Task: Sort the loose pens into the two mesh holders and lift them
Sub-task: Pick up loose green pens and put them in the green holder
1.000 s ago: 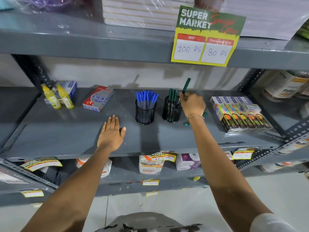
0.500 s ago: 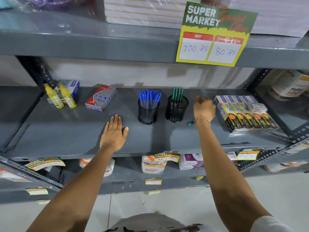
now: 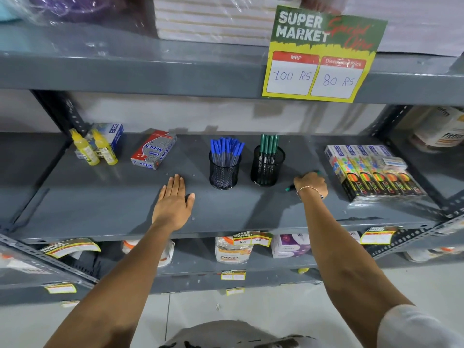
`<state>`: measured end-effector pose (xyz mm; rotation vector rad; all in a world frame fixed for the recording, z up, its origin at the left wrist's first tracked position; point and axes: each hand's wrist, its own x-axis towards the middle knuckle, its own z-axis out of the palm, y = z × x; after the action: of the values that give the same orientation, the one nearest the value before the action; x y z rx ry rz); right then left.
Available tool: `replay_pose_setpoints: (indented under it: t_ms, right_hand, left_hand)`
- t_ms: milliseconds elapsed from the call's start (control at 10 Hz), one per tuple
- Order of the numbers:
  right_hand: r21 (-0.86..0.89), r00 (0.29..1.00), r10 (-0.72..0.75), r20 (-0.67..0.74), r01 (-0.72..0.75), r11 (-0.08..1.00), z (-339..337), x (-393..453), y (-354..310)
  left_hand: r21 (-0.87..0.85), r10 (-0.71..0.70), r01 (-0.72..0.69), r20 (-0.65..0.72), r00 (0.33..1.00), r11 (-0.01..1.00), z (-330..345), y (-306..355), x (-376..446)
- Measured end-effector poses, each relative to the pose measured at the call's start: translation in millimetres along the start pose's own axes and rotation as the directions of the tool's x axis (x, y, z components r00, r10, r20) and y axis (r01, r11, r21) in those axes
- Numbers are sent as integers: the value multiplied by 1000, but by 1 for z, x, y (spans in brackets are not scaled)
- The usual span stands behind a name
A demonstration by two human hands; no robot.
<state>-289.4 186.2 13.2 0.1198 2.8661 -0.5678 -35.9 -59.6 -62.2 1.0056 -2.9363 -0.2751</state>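
Left hand (image 3: 173, 204) flat and released on the grey metal shelf (image 3: 75, 209), palm down, near edge, left of both holders. Next rightward, black mesh holder full of blue-capped pens (image 3: 224, 167), then black mesh holder with green-capped pens (image 3: 267, 164), upright, just apart. Farther right, last loose green pen (image 3: 291, 188) lying on the shelf just beside the second holder, long axis running near-left to far-right, mostly hidden under the right hand (image 3: 311, 184). Right hand clearly nearer, knuckles curled over the pen; closed on it or only touching, cannot tell. Against half a second ago: lower and nearer, down on the pen rather than raised farther back; left hand unchanged.
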Motion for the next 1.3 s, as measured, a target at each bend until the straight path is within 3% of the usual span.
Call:
replay_pose_setpoints:
  t_ms: [400,500,600,700,800,900,1100,1300]
  right_hand:
    - [-23,1000,-27,-13,27,999,-2,16,6]
    - [122,999,-32,-1,32,992,-10,19,1]
    - [355,983,-65,-174,124,926,-30,17,-15]
    - [593,938,-115,-327,298,748,-49,9,-37]
    - [759,923,-156,-351,378,531,-48,0,-54]
    - [780,923,-230,-308,384,494,-33,-10,-62]
    - [530,943,-267,-197,332,781,-9,-19,-52]
    - [506,959,-191,-207,272,819,-12,-27,-51]
  left_hand:
    - [11,3,-2,-11,1000,1000,-1,1,-1]
    - [5,1,0,-11,1000,1000,-1,1,-1]
    - [2,0,0,-13,1000,1000,0,0,-1]
    - [-6,3,-3,-21,1000,1000,2,-1,0]
    - [-12,5,-5,-22,1000,1000,2,-1,0]
    - [-13,6,-6,-24,1000,1000,3,-1,1]
    - [-16,6,-7,-23,1000,1000,2,-2,1]
    - [-12,10,-10,-22,1000,1000,3,-2,1]
